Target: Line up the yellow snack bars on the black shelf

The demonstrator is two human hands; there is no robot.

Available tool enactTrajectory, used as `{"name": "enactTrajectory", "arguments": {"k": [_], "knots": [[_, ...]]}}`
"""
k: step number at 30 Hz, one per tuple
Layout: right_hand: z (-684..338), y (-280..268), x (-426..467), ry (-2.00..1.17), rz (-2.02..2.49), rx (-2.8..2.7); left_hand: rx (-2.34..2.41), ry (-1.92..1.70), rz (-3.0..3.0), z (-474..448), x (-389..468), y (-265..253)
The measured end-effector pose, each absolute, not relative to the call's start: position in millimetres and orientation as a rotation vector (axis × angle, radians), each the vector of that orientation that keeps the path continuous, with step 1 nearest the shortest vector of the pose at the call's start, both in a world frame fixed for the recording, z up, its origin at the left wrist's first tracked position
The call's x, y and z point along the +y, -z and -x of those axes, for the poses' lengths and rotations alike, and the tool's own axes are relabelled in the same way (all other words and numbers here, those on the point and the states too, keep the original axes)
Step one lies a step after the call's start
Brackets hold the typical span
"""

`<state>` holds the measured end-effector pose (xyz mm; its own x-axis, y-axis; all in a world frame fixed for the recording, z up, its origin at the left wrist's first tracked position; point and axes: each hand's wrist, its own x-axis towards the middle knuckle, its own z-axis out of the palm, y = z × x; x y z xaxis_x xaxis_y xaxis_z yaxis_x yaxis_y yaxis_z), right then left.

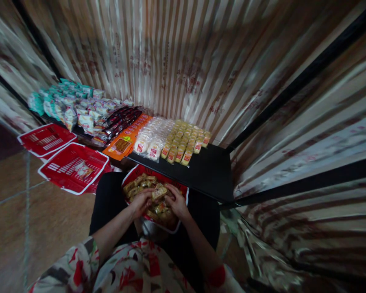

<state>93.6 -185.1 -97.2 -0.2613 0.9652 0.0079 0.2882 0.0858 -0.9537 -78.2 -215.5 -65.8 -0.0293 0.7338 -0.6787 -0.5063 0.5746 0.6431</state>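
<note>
1. Head view: the left hand (142, 202) is closed on the left end of a wrapped snack bar (159, 193), and the right hand (177, 202) grips its right end.
2. The bar is just above similar wrapped bars (139, 183) in a white-rimmed red basket (142, 169) on the person's lap.
3. Beyond the basket, a black surface (215, 173) carries rows of yellow packets (183, 140); beside them are white round-cake packets (152, 134), then an orange bag (122, 144).
4. Farther left on it lie dark shiny packets (122, 120), white pouches (90, 118) and teal bags (49, 101).
5. Two more red baskets (62, 170) are at the left, the nearer one containing a small white packet (83, 170).
6. A striped curtain (171, 53) hangs behind.
</note>
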Motion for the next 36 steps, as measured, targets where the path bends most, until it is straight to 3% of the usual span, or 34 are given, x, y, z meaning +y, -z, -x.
{"name": "enactTrajectory", "arguments": {"k": [6,17,25,36], "knots": [[-112,79,-178,-1.493,1.156,-1.498,1.051,-0.919,-0.112,71,-206,51],[-146,68,-166,-1.499,1.101,-1.312,1.030,-0.858,-0.226,40,-179,30],[-159,85,-169,-1.213,1.068,-1.174,1.060,-0.836,-0.532,19,-148,-8],[-200,64,-147,-0.969,1.221,-1.172,0.900,-0.789,-0.538,-29,-110,-9]]}}
